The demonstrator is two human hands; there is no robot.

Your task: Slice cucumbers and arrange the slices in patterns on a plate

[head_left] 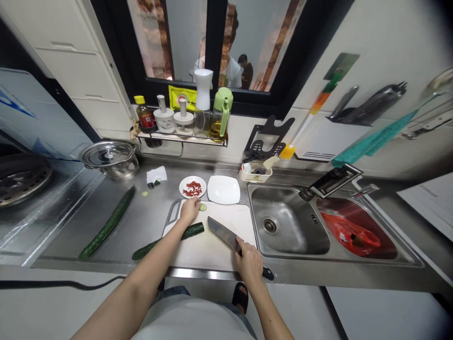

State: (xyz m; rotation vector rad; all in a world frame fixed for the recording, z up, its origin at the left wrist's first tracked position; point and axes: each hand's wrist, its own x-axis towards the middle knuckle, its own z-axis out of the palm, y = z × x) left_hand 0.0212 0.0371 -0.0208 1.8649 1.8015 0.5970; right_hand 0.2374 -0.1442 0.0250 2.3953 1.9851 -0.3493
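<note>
My right hand (249, 262) grips the black handle of a kitchen knife (222, 230), its broad blade pointing up and left over the white cutting board (226, 259). At the board's upper left, my left hand (190, 211) has its fingers drawn together beside thin cucumber slices (203, 207); whatever is in them is hidden. A cut cucumber (193, 230) lies partly on the board, its middle covered by my left forearm. Just beyond the board stand a plate (183, 181) of chopped red pieces and a white square plate (223, 190). Another whole cucumber (109, 224) rests on the counter at left.
Cucumber scraps (154, 183) lie by a white paper (156, 174). A lidded steel pot (112, 160) stands back left. Right of the board is a sink (290, 226) with a faucet (334, 182) and a red plastic bag (350, 234). A rack (184, 137) holds seasonings.
</note>
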